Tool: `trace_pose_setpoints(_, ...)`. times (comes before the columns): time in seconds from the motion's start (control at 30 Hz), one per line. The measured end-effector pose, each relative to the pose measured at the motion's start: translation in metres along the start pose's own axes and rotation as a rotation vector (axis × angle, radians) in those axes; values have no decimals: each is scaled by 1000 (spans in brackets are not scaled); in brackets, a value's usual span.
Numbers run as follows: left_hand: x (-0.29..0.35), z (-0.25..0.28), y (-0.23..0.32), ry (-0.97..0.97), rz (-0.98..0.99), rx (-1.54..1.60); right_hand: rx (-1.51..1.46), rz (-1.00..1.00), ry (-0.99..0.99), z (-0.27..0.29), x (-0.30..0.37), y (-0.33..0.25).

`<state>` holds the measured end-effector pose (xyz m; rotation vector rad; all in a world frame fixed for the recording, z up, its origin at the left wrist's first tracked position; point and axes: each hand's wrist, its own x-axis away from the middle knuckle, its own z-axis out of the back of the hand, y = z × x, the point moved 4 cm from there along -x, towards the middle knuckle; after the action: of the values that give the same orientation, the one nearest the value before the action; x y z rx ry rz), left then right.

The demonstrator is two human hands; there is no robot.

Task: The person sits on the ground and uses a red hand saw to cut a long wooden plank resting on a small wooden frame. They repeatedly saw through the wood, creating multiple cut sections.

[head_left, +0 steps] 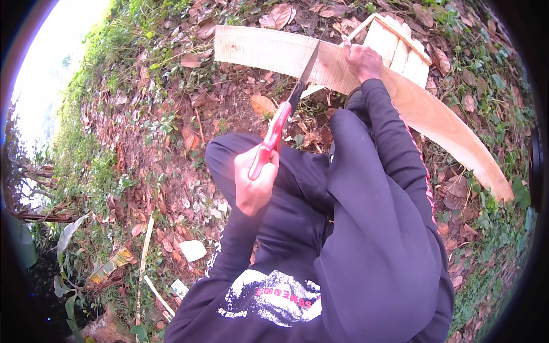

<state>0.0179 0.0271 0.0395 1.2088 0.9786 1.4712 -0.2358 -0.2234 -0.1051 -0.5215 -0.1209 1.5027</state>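
Wrapped fingers of left hand (pixel 256 180) round red-handled saw (pixel 277 126); held blade (pixel 309 64) across long pale board (pixel 263 50) over leafy ground (pixel 171 103). Pressed right hand (pixel 364 62) on board; could not tell grip beneath. Judging by seemingly unsevered board, had saw placed, cut unfinished.

There was one left hand (pixel 255 178), one right hand (pixel 363 62), one saw (pixel 277 127), one long plank (pixel 260 50), one slatted wooden piece (pixel 394 48), and uncountably many leaves (pixel 263 105).
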Motion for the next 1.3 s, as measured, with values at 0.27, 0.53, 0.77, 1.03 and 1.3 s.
trace_pose_setpoints(0.27,-137,-55,-19,22,-206,-89,-32,-8,-1,-1,6,-4)
trace_pose_setpoints(0.53,-18,-5,-21,-21,25,112,10,-21,-52,-8,-5,8)
trace_pose_setpoints(0.77,-77,-3,-9,-7,-54,182,3,-1,-15,-11,-4,1)
trace_pose_setpoints(1.03,-23,-5,-6,-28,42,98,-10,-18,-57,-6,0,1)
trace_pose_setpoints(1.3,-47,-22,0,184,-137,-70,-17,-10,45,3,-5,-2)
